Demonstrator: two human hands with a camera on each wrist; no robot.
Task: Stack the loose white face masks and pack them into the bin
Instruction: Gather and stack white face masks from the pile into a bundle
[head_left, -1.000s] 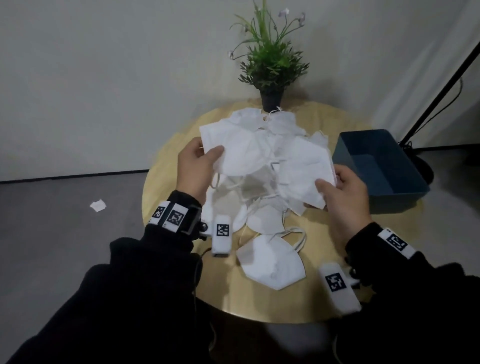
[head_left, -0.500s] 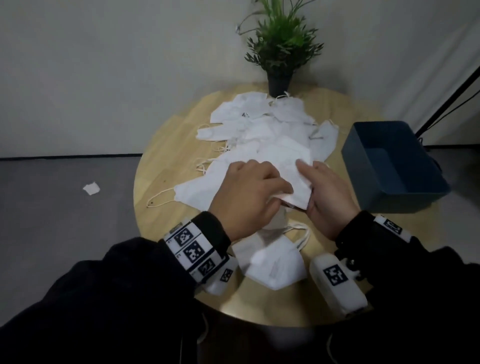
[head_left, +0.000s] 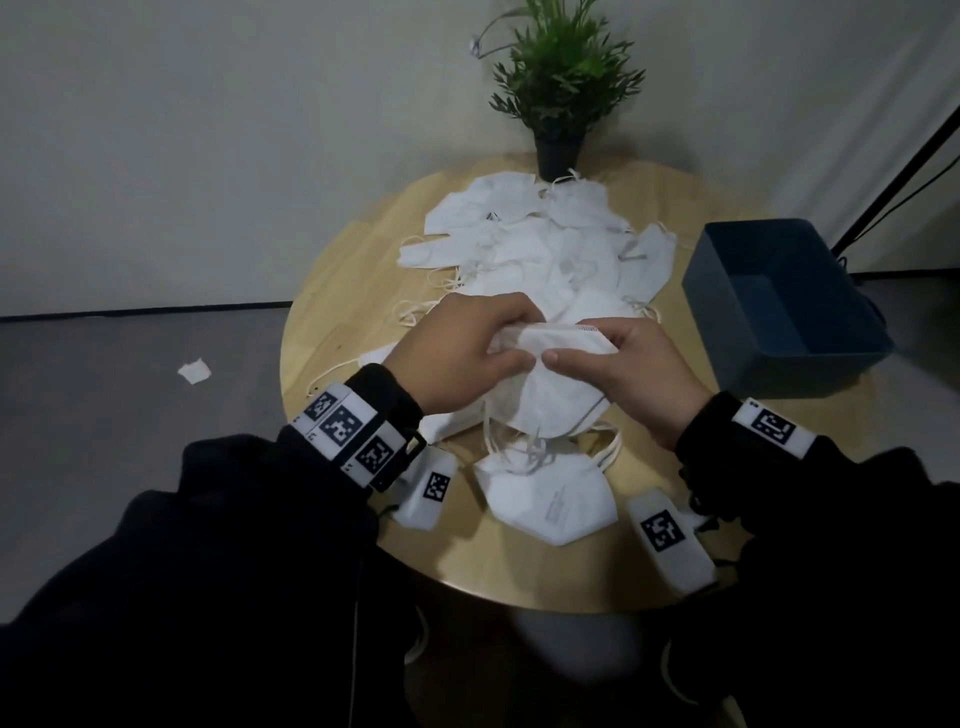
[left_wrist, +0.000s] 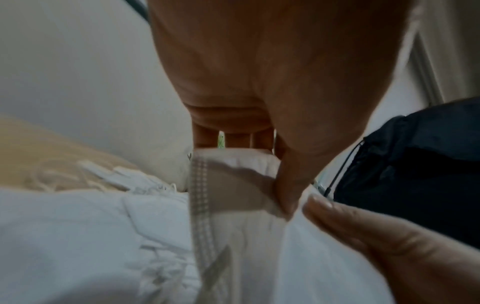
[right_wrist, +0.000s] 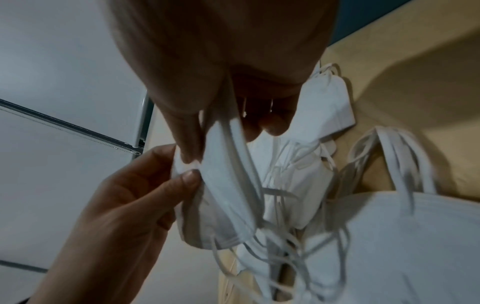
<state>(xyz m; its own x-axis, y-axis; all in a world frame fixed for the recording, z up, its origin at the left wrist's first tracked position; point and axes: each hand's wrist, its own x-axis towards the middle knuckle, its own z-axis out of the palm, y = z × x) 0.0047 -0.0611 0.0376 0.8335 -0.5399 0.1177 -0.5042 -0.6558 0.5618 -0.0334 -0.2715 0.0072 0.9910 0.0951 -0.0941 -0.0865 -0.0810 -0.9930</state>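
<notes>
Both hands hold a small stack of folded white masks (head_left: 550, 400) upright above the round wooden table (head_left: 519, 571). My left hand (head_left: 467, 353) pinches the stack's top left edge (right_wrist: 189, 170). My right hand (head_left: 623, 364) grips its top right edge, thumb in front (left_wrist: 324, 207). Elastic loops (right_wrist: 272, 257) dangle below the stack. One flat mask (head_left: 545, 493) lies under it near the front edge. A loose pile of several masks (head_left: 545, 249) spreads behind the hands. The blue bin (head_left: 779, 306) stands at the table's right with nothing visible inside.
A potted green plant (head_left: 563, 88) stands at the table's far edge behind the pile. A scrap of white paper (head_left: 195, 370) lies on the grey floor to the left. A black stand leg (head_left: 904, 171) rises at the far right.
The two masks held apart a second ago have been brought together into one stack. Both hands have drawn in toward the middle, and the stack now stands on edge.
</notes>
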